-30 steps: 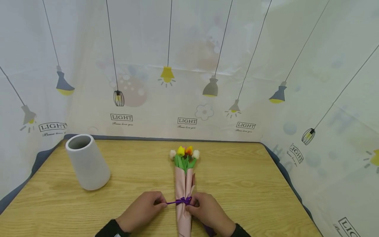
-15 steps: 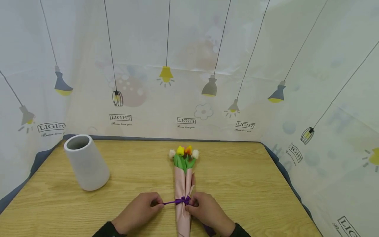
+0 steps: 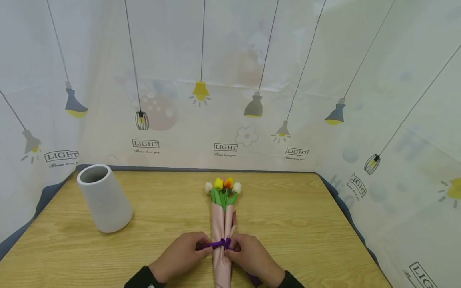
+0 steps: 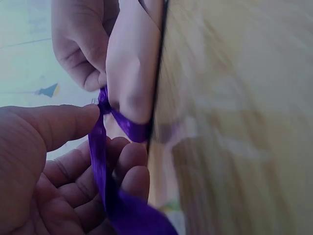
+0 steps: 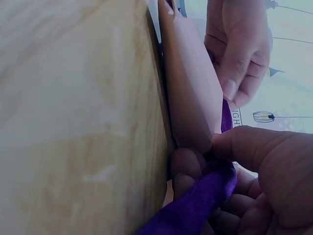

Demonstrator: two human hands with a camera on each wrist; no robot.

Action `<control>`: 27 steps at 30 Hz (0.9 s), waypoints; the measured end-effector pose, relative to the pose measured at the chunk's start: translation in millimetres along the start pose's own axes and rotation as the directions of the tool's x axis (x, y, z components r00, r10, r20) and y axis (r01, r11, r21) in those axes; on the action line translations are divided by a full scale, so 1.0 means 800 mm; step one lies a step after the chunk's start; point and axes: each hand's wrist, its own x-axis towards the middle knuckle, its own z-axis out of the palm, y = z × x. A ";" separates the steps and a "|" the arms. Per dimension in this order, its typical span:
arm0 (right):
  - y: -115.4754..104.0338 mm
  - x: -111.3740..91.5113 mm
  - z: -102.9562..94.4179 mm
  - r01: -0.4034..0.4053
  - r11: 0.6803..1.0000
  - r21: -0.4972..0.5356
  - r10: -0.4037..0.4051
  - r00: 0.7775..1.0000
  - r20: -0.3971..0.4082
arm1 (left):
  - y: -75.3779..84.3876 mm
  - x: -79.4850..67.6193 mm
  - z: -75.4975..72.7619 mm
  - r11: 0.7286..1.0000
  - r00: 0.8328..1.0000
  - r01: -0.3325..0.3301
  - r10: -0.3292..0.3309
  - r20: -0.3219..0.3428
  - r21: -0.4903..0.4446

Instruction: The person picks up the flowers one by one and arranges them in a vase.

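A bouquet of tulips (image 3: 224, 190), yellow, orange and white with green leaves, lies on the table in pink wrapping paper (image 3: 218, 224). A purple ribbon (image 3: 217, 244) circles the paper and is knotted at the front. My left hand (image 3: 185, 253) holds one length of ribbon left of the knot; in the left wrist view the thumb lies close by the knot and the ribbon (image 4: 100, 152) runs down across the fingers. On the other side my right hand (image 3: 253, 255) pinches the ribbon beside the knot, its tail (image 5: 195, 200) trailing over the curled fingers.
A white vase (image 3: 105, 200) stands upright at the left of the wooden table (image 3: 288, 216). Behind and along both sides hangs a pale cloth (image 3: 173, 48) printed with lamps.
My left hand first draws slightly left with the ribbon taut, then moves right, close against the wrapping. My right hand stays at the knot. The head view shifts slightly.
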 end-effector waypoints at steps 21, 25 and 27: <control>0.009 0.002 0.004 -0.003 0.999 0.039 0.002 1.000 0.026 | 0.007 0.015 0.014 0.995 0.994 -0.093 0.095 -0.056 0.038; 0.010 0.002 0.005 0.002 0.999 0.042 -0.003 1.000 0.024 | 0.007 0.012 0.012 0.995 0.994 -0.092 0.093 -0.052 0.033; 0.010 0.002 0.005 0.005 0.999 0.041 -0.006 1.000 0.024 | 0.005 0.011 0.012 0.995 0.995 -0.089 0.091 -0.051 0.037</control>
